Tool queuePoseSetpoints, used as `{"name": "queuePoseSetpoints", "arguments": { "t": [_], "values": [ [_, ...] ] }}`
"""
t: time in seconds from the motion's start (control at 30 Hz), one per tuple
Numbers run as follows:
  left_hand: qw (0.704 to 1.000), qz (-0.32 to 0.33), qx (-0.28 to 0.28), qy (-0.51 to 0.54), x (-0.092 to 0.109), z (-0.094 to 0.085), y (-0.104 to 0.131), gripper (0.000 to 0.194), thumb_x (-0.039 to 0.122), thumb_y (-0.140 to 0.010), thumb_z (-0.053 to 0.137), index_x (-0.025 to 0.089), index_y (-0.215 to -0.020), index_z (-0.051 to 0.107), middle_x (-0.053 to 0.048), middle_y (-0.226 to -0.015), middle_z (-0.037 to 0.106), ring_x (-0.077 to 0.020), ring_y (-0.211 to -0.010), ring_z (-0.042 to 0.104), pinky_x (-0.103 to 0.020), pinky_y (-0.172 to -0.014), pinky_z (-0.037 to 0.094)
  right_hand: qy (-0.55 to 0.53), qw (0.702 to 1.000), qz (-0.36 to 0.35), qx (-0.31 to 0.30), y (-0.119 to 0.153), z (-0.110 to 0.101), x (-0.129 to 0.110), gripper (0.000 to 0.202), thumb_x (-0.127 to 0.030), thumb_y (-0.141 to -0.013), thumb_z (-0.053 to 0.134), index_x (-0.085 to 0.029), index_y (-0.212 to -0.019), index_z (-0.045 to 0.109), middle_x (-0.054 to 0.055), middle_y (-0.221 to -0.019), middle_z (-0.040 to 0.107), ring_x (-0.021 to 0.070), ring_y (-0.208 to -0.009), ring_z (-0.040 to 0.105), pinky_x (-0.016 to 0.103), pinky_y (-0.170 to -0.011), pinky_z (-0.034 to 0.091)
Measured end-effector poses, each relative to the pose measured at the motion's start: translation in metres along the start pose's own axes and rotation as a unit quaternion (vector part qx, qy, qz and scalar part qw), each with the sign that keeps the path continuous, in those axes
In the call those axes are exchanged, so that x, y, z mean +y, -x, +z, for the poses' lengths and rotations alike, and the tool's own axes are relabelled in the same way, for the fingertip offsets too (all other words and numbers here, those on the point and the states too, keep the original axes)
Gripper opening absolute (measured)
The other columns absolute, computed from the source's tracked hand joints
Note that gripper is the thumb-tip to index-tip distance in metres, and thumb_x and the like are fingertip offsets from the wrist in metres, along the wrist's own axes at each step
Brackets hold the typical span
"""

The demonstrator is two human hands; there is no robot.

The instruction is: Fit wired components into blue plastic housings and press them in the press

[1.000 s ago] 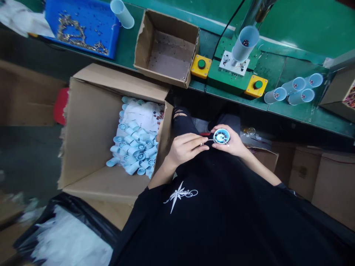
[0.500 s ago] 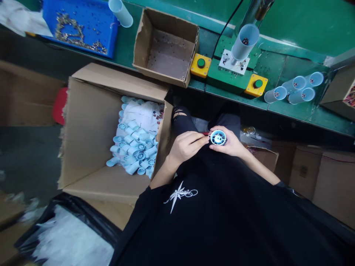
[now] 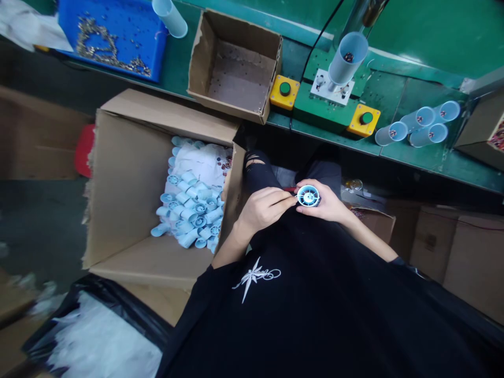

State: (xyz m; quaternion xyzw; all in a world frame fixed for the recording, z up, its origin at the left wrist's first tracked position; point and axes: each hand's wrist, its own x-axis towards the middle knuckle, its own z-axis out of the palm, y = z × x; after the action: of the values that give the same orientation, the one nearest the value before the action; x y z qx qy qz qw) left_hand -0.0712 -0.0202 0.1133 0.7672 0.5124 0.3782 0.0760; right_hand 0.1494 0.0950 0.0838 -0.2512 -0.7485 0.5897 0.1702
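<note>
My right hand point(image 3: 331, 203) is wrapped round a light-blue plastic cylinder point(image 3: 308, 196), whose spoked, wheel-like end with a central hub faces up toward me. From the other side my left hand point(image 3: 264, 209) comes in with its fingers pinched together, fingertips touching the cylinder's rim. Whatever sits in that pinch is too small to make out. A thin red piece point(image 3: 290, 189) shows just beyond the left fingers, mostly hidden. Both hands are above my lap.
Left of me, a large cardboard box point(image 3: 132, 194) holds many light-blue cylinders point(image 3: 189, 210). On the green bench are a smaller carton point(image 3: 240, 79), a press with a cup point(image 3: 348, 60), yellow button boxes point(image 3: 284, 90), a blue tray point(image 3: 114, 26) of metal parts and several upright cups point(image 3: 391, 134).
The cylinder has shifted very slightly left and turned a little in my right hand. My left hand keeps its pinch at the rim.
</note>
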Motion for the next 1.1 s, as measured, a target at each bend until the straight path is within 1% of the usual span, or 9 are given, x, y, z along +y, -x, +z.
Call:
{"name": "queuePoseSetpoints", "arguments": {
  "t": [0.2, 0.33, 0.47, 0.57, 0.67, 0.73, 0.9, 1.0, 1.1],
  "values": [
    [0.997, -0.032, -0.049, 0.058, 0.003, 0.005, 0.000, 0.018, 0.021, -0.103, 0.066, 0.021, -0.118, 0.076, -0.006, -0.106, 0.081, -0.0196, -0.096, 0.077, -0.036, -0.087, 0.066, 0.042, 0.999, -0.021, -0.013, -0.001, 0.001, 0.000, 0.058, -0.054, -0.085, 0.084, -0.024, -0.130, 0.062, 0.010, -0.123, 0.073, 0.0272, -0.106, 0.074, 0.045, -0.099, 0.060],
    [0.987, -0.103, -0.080, 0.089, 0.007, 0.009, -0.002, 0.023, 0.032, -0.103, 0.069, 0.017, -0.118, 0.077, -0.009, -0.103, 0.081, -0.0217, -0.094, 0.078, -0.038, -0.090, 0.065, 0.101, 0.992, -0.071, -0.018, -0.002, 0.002, 0.001, 0.051, -0.051, -0.090, 0.078, -0.025, -0.130, 0.062, 0.012, -0.124, 0.072, 0.0310, -0.113, 0.071, 0.049, -0.101, 0.059],
    [0.967, -0.154, -0.126, 0.160, 0.010, 0.004, -0.005, 0.022, 0.036, -0.103, 0.069, 0.020, -0.112, 0.080, -0.007, -0.101, 0.081, -0.0210, -0.093, 0.077, -0.037, -0.093, 0.065, 0.119, 0.990, -0.077, -0.024, -0.002, 0.003, 0.004, 0.049, -0.051, -0.092, 0.077, -0.025, -0.130, 0.061, 0.013, -0.125, 0.072, 0.0324, -0.115, 0.069, 0.052, -0.102, 0.059],
    [0.955, -0.194, -0.120, 0.190, 0.012, 0.002, -0.006, 0.026, 0.038, -0.102, 0.069, 0.020, -0.119, 0.079, -0.007, -0.107, 0.082, -0.0206, -0.095, 0.078, -0.035, -0.094, 0.064, 0.125, 0.989, -0.079, -0.027, -0.003, 0.003, 0.003, 0.048, -0.051, -0.093, 0.075, -0.025, -0.130, 0.060, 0.012, -0.125, 0.072, 0.0325, -0.115, 0.069, 0.053, -0.101, 0.059],
    [0.945, -0.257, -0.103, 0.172, 0.015, 0.001, -0.008, 0.034, 0.037, -0.101, 0.072, 0.020, -0.130, 0.075, -0.008, -0.117, 0.081, -0.0213, -0.096, 0.078, -0.035, -0.094, 0.064, 0.138, 0.985, -0.094, -0.029, -0.004, 0.004, 0.003, 0.045, -0.048, -0.095, 0.073, -0.024, -0.130, 0.060, 0.012, -0.123, 0.072, 0.0314, -0.111, 0.069, 0.052, -0.099, 0.060],
    [0.938, -0.286, -0.108, 0.164, 0.018, 0.001, -0.010, 0.035, 0.036, -0.100, 0.073, 0.019, -0.131, 0.076, -0.008, -0.116, 0.081, -0.0211, -0.091, 0.078, -0.034, -0.092, 0.064, 0.146, 0.983, -0.103, -0.034, -0.005, 0.005, 0.004, 0.043, -0.046, -0.095, 0.072, -0.023, -0.130, 0.061, 0.013, -0.123, 0.072, 0.0312, -0.111, 0.069, 0.052, -0.098, 0.060],
    [0.937, -0.294, -0.111, 0.151, 0.023, 0.000, -0.014, 0.026, 0.032, -0.099, 0.074, 0.019, -0.120, 0.081, -0.008, -0.107, 0.082, -0.0201, -0.083, 0.077, -0.034, -0.088, 0.064, 0.162, 0.982, -0.094, -0.029, -0.006, 0.007, 0.007, 0.043, -0.045, -0.094, 0.072, -0.024, -0.130, 0.061, 0.013, -0.122, 0.072, 0.0320, -0.110, 0.069, 0.053, -0.098, 0.060],
    [0.936, -0.299, -0.100, 0.156, 0.023, 0.002, -0.014, 0.026, 0.034, -0.100, 0.072, 0.020, -0.121, 0.081, -0.006, -0.104, 0.083, -0.0191, -0.078, 0.076, -0.033, -0.082, 0.064, 0.162, 0.982, -0.096, -0.016, -0.006, 0.006, 0.007, 0.044, -0.045, -0.095, 0.071, -0.024, -0.131, 0.060, 0.013, -0.123, 0.072, 0.0316, -0.109, 0.069, 0.053, -0.098, 0.059],
    [0.931, -0.292, -0.115, 0.188, 0.023, 0.004, -0.013, 0.026, 0.033, -0.101, 0.070, 0.021, -0.121, 0.081, -0.006, -0.105, 0.083, -0.0173, -0.073, 0.075, -0.031, -0.077, 0.064, 0.149, 0.984, -0.099, -0.014, -0.007, 0.006, 0.007, 0.046, -0.050, -0.096, 0.071, -0.025, -0.132, 0.060, 0.013, -0.125, 0.072, 0.0326, -0.113, 0.069, 0.054, -0.101, 0.058]
  ]
}}
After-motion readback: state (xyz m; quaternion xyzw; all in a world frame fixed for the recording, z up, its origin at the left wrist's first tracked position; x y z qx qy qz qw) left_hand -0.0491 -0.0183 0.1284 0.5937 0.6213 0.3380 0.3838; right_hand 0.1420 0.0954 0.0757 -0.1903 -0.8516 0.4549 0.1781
